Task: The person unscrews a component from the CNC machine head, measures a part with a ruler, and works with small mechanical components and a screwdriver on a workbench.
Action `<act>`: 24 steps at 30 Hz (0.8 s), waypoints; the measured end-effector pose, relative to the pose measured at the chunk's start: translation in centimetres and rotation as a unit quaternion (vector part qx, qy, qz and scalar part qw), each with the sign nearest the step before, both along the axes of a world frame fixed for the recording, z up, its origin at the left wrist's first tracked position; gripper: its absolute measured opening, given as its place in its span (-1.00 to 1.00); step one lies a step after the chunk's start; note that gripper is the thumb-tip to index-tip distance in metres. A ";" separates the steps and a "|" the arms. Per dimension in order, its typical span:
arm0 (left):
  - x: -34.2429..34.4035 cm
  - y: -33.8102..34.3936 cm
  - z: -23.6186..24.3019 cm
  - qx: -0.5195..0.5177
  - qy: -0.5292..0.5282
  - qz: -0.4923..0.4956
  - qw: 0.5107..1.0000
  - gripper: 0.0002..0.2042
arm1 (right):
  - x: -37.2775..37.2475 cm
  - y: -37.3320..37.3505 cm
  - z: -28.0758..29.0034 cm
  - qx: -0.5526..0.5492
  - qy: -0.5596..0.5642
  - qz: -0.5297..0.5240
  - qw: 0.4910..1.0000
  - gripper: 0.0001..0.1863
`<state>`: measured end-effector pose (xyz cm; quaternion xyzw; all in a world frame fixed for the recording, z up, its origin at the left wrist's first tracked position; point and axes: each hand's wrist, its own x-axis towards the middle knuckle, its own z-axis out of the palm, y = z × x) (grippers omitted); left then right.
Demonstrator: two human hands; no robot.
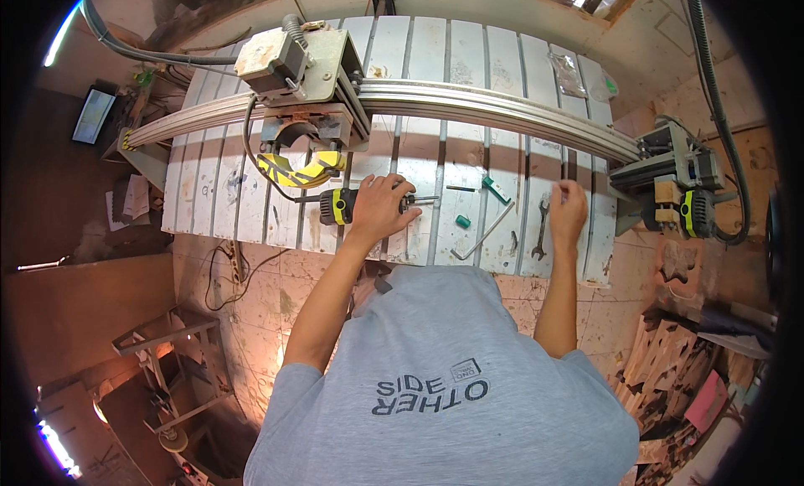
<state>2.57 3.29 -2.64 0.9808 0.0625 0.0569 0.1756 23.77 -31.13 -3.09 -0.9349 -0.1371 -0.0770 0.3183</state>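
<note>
A black and bright-green router motor (336, 207) lies on its side on the slotted table. My left hand (382, 207) is closed over its front part, hiding much of it. The metal shaft end (425, 199) points right, beyond my fingers. Beside the upper end of a double-ended wrench (542, 226), my right hand (570, 208) is curled closed; what it holds, if anything, is hidden. Between my hands lie a bent hex key (486, 235), a small green cylinder (462, 221), a green-handled piece (495, 188) and a thin dark rod (460, 188).
An aluminium gantry beam (494, 109) crosses above the table (423, 50). Its carriage carries a motor (273, 63) and a yellow-black striped clamp ring (303, 169). Another green-black motor (692, 213) sits at the right end. A cable (276, 184) runs to the router motor.
</note>
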 end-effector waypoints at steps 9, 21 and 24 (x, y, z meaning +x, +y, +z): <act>1.4 -1.2 -0.8 -0.018 0.013 0.001 1.000 -0.77 | 0.6 -6.7 -5.6 -0.157 0.073 -0.109 0.979 -0.51; 1.6 -1.1 -1.1 -0.014 0.017 -0.008 1.000 -0.85 | 3.6 -7.5 -6.6 -0.109 0.129 -0.161 0.972 -0.52; 1.4 -1.1 -1.1 -0.011 0.018 -0.008 1.000 -0.85 | 4.3 -7.9 -6.1 -0.072 0.200 -0.165 0.963 -0.64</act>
